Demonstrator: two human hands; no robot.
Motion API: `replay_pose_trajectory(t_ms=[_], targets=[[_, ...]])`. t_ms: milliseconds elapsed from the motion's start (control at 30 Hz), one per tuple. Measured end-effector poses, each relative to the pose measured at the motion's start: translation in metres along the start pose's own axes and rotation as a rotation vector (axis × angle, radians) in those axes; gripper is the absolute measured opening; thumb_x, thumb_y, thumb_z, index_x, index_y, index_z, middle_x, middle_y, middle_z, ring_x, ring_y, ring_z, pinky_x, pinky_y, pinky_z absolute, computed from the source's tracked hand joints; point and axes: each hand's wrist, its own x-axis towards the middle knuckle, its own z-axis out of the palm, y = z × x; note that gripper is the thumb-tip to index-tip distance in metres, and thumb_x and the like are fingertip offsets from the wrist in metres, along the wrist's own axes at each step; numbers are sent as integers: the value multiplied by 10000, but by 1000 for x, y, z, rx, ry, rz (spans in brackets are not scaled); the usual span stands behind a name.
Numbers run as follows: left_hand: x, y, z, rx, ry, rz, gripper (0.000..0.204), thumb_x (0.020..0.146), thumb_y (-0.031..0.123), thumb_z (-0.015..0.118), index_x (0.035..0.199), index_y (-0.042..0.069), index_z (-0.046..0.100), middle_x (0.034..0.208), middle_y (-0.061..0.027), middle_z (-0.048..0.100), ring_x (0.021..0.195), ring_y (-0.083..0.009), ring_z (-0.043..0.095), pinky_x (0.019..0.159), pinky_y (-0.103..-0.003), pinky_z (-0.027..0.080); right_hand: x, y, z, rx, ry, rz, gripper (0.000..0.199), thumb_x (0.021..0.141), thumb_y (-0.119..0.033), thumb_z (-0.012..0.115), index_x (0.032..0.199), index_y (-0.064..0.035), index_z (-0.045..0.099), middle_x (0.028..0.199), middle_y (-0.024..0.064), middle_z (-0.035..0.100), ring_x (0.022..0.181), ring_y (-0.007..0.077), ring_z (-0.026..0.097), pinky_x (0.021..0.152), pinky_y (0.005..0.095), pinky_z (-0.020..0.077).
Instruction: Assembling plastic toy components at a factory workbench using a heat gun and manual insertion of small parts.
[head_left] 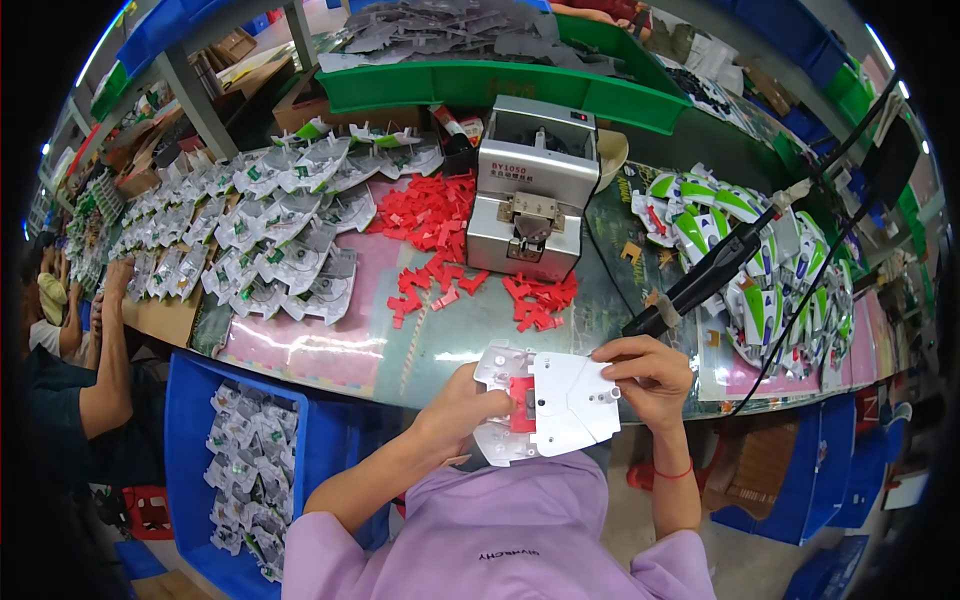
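Observation:
Just in front of my chest, over the table's near edge, I hold a white plastic housing [577, 400] with a flat panel and small screw holes. A red plastic piece [523, 405] sits in its middle. My left hand [450, 412] grips the housing's left side, with the thumb pressed against the red piece. At the panel's upper right corner, the fingers of my right hand [653, 378] are closed in a pinch on the edge. Just above that hand hangs a black electric screwdriver [706, 272], slanting up to the right; neither hand touches it.
A silver screw feeder [530, 185] stands ahead, with loose red plastic pieces [432, 222] beside it. White-and-green housings are stacked at left [285, 215] and right [765, 290]. Behind is a green bin [500, 88]; below left, a blue crate [188, 415]. A person's arm [113, 355] is far left.

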Motion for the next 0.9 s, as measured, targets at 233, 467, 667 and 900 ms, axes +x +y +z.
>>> replay_pose_trajectory(t_ms=[233, 467, 667, 900], targets=[[-2, 5, 10, -12, -3, -3, 370, 694, -26, 498, 1062, -60, 498, 961, -101, 587, 840, -142, 581, 747, -297, 477, -2, 0, -5, -270, -30, -67, 287, 599, 141, 596, 833, -16, 651, 907, 151, 631, 789, 240, 630, 655, 267, 511], [-2, 13, 15, 36, -23, 21, 360, 703, -30, 485, 1062, -60, 492, 943, -80, 580, 838, -121, 565, 739, -280, 466, 7, -38, 3, -581, -31, -42, 287, 615, 47, 656, 889, -37, 652, 897, 112, 612, 719, 223, 589, 550, 269, 482], [0, 15, 20, 31, -71, 102, 386, 693, -34, 487, 1077, -65, 490, 954, -89, 585, 834, -121, 569, 734, -272, 469, 2, -47, 5, -677, -127, -36, 253, 601, 25, 687, 847, -23, 648, 797, 84, 588, 654, 206, 550, 513, 273, 429], [-5, 21, 24, 81, -133, 63, 380, 707, -30, 490, 1084, -65, 485, 959, -71, 583, 834, -102, 554, 726, -251, 464, -3, -50, 6, -659, -34, -39, 248, 547, 55, 686, 783, -13, 652, 712, 81, 589, 624, 202, 550, 539, 269, 426]])
